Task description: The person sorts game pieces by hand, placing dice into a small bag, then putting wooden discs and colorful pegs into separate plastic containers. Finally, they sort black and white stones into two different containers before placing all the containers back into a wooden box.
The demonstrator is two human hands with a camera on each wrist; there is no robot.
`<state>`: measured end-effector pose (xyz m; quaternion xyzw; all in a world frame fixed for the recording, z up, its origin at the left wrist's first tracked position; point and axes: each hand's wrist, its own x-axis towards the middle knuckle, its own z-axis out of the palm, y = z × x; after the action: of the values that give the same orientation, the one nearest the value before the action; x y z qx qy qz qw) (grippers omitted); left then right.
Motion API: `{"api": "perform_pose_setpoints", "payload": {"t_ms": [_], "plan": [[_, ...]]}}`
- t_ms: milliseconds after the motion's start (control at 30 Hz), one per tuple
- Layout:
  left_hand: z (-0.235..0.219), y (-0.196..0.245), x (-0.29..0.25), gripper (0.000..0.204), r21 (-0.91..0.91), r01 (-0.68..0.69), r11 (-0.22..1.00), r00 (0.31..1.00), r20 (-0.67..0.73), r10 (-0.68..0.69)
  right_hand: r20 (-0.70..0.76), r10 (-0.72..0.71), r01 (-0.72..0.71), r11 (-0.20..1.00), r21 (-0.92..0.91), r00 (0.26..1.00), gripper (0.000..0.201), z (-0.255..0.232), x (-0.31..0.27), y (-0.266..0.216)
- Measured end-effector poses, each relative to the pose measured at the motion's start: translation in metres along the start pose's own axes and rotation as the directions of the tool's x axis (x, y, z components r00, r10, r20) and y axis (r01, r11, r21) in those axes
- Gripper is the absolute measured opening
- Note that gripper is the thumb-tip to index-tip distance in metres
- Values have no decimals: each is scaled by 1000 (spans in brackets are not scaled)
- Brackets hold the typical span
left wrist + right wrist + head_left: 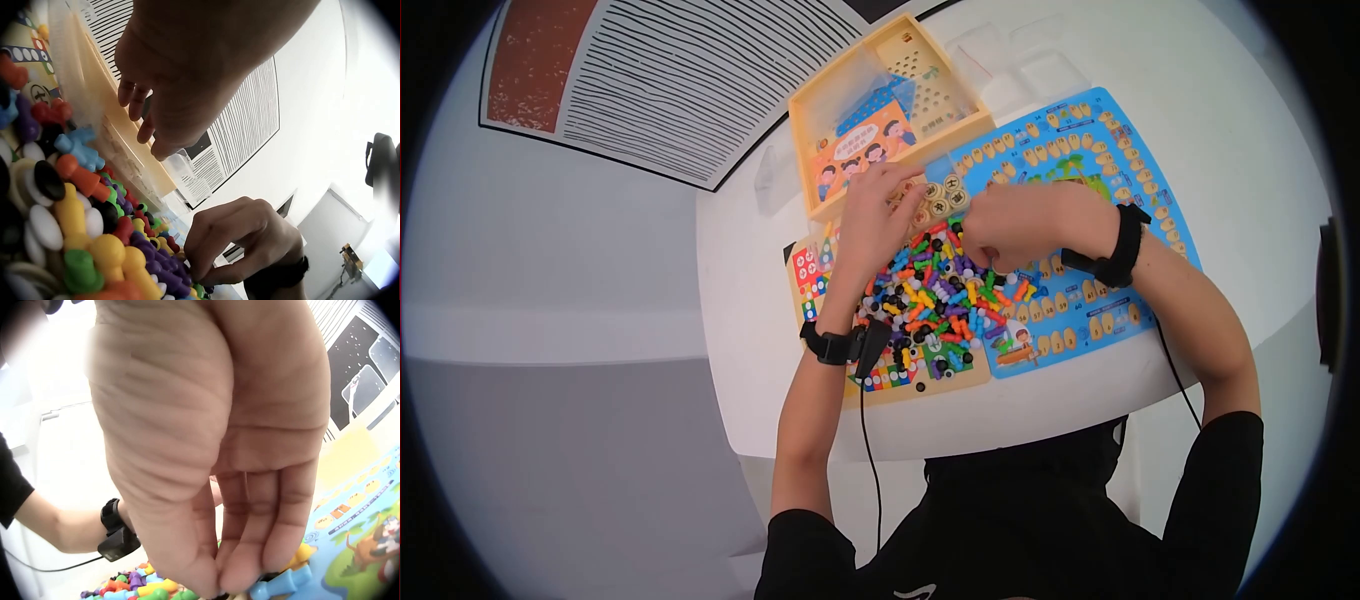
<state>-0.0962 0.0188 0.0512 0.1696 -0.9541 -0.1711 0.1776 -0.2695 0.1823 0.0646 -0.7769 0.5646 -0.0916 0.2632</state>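
1. A person leans over the white desk (750,330), both hands among board-game parts; the two hands are apart from each other.
2. The left hand (875,225) reaches over the round wooden Chinese chess pieces (938,207), its fingers loosely extended and slightly spread. Its fingertips are near these pieces; contact cannot be told.
3. The right hand (1030,222) points down at the far right part of the pile, its thumb and fingertips close together among the pieces. Whether they pinch one cannot be told.
4. The pile of colourful plastic pawns (940,300) lies between the forearms, mixed with black and white discs. It covers part of the patterned game board (880,392) and the left edge of the blue game board (1135,170).
5. The blue board, printed with numbered spaces, extends to the right of the pile.
6. The pale wooden box (805,150) stands at the far side, beyond the left hand. In it lie an orange booklet (855,150) with cartoon children and a blue dotted sheet (882,103).
7. Clear plastic containers (1045,72) rest on the desk to the right of the box.
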Motion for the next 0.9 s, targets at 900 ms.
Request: {"api": "perform_pose_setpoints", "payload": {"t_ms": [900], "plan": [[-79, 13, -118, 16, -182, 395, 900, 916, 158, -370, -205, -126, 125, 992, -20, 970, 19, -16, -11, 22]]}}
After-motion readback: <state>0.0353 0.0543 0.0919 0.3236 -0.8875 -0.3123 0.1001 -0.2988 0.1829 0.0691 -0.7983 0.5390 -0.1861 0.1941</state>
